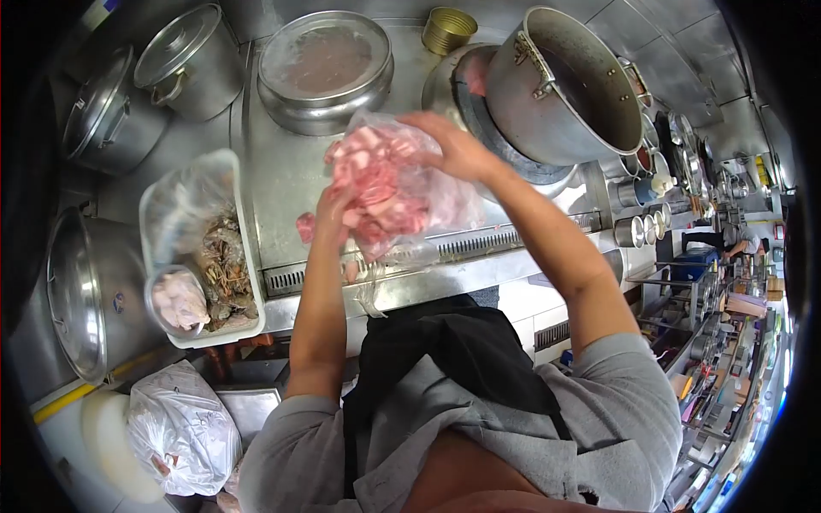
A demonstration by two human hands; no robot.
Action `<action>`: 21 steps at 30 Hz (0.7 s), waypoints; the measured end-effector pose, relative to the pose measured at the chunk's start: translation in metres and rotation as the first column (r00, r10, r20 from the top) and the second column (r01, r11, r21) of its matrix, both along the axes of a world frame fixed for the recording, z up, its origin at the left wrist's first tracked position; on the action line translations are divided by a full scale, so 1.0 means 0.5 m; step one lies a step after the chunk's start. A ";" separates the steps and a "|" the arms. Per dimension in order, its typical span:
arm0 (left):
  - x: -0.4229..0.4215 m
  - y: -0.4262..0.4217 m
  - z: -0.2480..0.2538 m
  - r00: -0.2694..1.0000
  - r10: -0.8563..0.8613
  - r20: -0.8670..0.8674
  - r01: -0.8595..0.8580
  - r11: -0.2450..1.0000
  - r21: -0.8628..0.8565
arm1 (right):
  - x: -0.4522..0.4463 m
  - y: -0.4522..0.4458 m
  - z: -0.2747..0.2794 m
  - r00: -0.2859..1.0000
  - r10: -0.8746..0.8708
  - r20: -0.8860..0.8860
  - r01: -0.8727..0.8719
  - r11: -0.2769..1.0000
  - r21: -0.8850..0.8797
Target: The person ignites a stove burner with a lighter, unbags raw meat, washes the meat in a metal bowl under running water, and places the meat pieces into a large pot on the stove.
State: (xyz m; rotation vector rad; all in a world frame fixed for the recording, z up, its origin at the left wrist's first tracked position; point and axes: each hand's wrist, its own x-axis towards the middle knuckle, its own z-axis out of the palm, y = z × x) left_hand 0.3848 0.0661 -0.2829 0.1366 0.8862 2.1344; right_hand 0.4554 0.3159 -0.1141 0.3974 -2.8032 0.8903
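Note:
A clear plastic bag [453, 198] with raw pink and white meat chunks [376, 175] is held up over the steel counter. My right hand [449, 147] grips the bag from its upper right side, fingers closed on the plastic. Against the lower left of the meat, my left hand [335, 207] holds the bag; its fingertips are partly hidden and blurred. One loose meat chunk [306, 227] shows just left of my left wrist. Near my left forearm is a white tub [256, 295] with shellfish-like dark pieces [224, 265] and a bowl of pale raw meat [180, 301].
A wide lidded pot [325, 107] stands behind the bag. To the right, a large open pot [522, 107] tilts on a round burner, beside a gold tin [449, 32]. Lidded pots [198, 85] line the left. A slotted drain [479, 245] runs along the counter front [496, 272].

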 end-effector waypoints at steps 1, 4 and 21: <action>-0.003 -0.010 -0.054 1.000 0.005 -0.011 -0.005 1.000 -0.010 | 0.028 -0.004 -0.053 0.995 -0.067 0.069 0.070 0.997 -0.032; 0.012 -0.021 -0.140 0.962 0.229 -0.148 -0.261 0.929 -0.261 | 0.083 -0.073 -0.291 0.997 -0.014 0.079 0.006 0.995 0.096; 0.088 0.087 0.081 0.658 -0.080 -0.749 -0.721 0.222 -0.657 | 0.097 -0.171 -0.376 0.952 -0.302 -0.049 0.275 0.913 -0.302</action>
